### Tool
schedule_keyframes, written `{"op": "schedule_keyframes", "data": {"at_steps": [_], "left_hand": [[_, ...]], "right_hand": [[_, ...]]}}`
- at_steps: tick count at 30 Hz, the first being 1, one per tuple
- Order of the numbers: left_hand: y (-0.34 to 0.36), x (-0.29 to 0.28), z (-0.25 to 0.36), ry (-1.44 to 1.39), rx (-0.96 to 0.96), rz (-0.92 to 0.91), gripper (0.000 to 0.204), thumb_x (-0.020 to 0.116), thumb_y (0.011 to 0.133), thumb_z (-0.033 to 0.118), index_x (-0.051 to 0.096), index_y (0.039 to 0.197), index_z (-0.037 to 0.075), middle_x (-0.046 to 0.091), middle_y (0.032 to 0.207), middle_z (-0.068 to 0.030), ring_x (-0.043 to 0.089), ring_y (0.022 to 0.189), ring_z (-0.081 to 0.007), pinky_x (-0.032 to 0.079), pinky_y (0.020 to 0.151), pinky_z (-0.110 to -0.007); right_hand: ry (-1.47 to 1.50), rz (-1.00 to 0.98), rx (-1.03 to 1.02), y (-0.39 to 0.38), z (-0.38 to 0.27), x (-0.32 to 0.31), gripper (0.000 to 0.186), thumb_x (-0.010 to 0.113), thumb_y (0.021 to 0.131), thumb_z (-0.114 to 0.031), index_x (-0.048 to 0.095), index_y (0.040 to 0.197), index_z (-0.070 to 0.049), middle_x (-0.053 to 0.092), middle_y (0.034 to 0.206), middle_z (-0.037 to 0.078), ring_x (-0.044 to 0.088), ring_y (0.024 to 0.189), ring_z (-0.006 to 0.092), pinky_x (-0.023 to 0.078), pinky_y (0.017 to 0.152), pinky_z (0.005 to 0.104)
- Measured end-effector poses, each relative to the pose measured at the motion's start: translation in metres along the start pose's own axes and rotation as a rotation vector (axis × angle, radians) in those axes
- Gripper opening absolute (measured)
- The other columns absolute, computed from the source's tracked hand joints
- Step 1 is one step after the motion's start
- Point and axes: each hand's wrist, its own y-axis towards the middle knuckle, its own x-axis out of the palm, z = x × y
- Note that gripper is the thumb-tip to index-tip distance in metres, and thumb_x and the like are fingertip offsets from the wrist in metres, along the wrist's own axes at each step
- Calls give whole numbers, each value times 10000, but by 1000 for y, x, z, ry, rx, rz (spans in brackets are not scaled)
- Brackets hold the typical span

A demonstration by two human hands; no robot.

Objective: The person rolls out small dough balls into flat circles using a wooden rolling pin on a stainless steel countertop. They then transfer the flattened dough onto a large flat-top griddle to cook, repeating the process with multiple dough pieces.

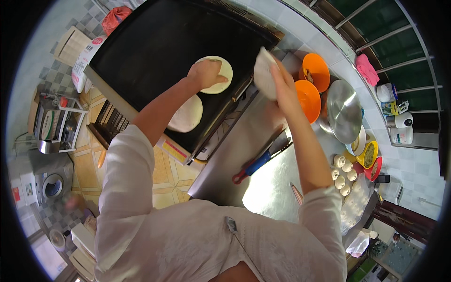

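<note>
With left fingers [214, 66] on a flat dough round [227, 73]; gripping a raised dough round [263, 76] in right fingers [281, 77].
Cannot tell whether pinching or just pressing at left, atop the black griddle [150, 51], just beside a third round [189, 115]; at right, clasping along one side, near orange bowls [308, 99].

raised dough [266, 75] blurred, lower dough round [189, 115] partly behind left forearm [168, 104]
</note>
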Motion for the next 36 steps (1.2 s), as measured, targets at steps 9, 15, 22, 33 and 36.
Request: {"op": "schedule_keyframes", "data": {"at_steps": [9,15,22,33,36], "left_hand": [[24,-9,-37,-123,181,194,139,704,861,233,669,862,99,678,871,-92,682,827,-326,557,719,-452],[91,-19,-60,-84,203,394,137,738,837,155,704,948,82,676,911,-66,640,956,-283,537,802,-415],[116,-5,-55,-48,311,165,340,787,794,146,723,1121,78,682,1212,-61,588,1169,-276,479,994,-406],[126,-11,-61,79,400,134,356,784,771,97,729,1123,87,695,1231,-65,587,1212,-256,476,992,-418],[134,-11,-67,-35,415,174,367,777,763,68,726,1126,82,709,1199,-72,610,1181,-270,489,989,-422]], "right_hand": [[-1409,-124,-351,154,89,36,600,581,961,-421,440,1492,-181,401,1561,134,344,1455,348,286,1158,614],[-1393,-33,-349,167,32,-29,359,606,918,-197,663,1267,-138,610,1378,86,478,1366,310,374,1102,563],[-1482,-384,-185,127,43,-17,299,595,967,-187,665,1258,-191,608,1393,14,393,1445,281,292,1161,626],[-1507,-368,-134,175,59,-31,473,557,876,-73,644,1332,-169,581,1439,-8,390,1445,247,322,1163,537],[-1408,-360,-63,192,57,-45,460,547,887,-82,649,1325,-178,580,1439,-16,384,1447,238,303,1179,543]]}}
